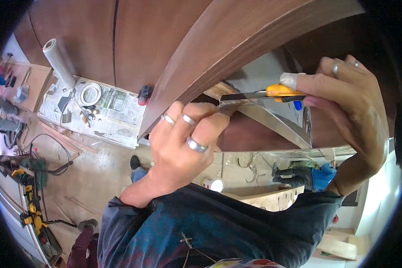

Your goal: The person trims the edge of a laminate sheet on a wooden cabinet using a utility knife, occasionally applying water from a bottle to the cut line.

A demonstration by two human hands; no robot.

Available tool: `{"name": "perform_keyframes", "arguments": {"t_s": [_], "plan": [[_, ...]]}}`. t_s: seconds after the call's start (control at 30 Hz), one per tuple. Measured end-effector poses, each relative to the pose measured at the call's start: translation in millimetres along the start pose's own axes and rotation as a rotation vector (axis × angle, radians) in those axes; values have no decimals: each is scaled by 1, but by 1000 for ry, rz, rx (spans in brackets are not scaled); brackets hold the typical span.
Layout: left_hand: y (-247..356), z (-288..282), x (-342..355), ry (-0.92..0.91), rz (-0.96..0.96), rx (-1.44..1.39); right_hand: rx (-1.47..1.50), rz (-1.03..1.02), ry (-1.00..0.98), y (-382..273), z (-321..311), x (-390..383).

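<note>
My right hand (350,96) is closed around a yellow utility knife (279,91); one fingertip has a white wrap. The knife's long dark blade (241,95) points left, lying near a curved brown wood-grain panel edge (210,77). My left hand (185,138), with rings on several fingers, is closed just left of the blade tip. Its fingertips press at a thin greyish edge (230,107), but what they pinch is mostly hidden behind the knuckles. Below the knife, a pale curved strip (274,121) runs down to the right beside a brown surface.
At left, a newspaper-covered board (114,129) holds a white tape roll (90,94), a plastic film roll (58,62) and a red-black tool (144,94). A yellow-and-black saw (33,212) and cables stand lower left. A white bucket (213,184) and a person in blue (322,176) are beyond my torso.
</note>
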State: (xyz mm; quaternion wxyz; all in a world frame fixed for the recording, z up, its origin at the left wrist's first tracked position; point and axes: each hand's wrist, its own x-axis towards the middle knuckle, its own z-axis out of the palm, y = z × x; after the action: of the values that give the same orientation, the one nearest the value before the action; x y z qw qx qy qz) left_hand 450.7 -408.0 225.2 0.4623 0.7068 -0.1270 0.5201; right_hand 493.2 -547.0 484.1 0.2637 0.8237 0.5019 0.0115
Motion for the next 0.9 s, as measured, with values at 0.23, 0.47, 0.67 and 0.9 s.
{"name": "perform_keyframes", "arguments": {"t_s": [0.23,0.47,0.67,0.9], "plan": [[-5,-3,-7,-29,87,-23,-140,164,-109,0,-24,-25],[-6,-7,-10,-103,192,-13,-141,262,-210,2,-43,-23],[-6,-17,-3,-170,179,-69,-138,109,-92,-44,-26,34],[-13,-14,-2,-154,218,-80,-293,141,-260,-33,-33,29]]}}
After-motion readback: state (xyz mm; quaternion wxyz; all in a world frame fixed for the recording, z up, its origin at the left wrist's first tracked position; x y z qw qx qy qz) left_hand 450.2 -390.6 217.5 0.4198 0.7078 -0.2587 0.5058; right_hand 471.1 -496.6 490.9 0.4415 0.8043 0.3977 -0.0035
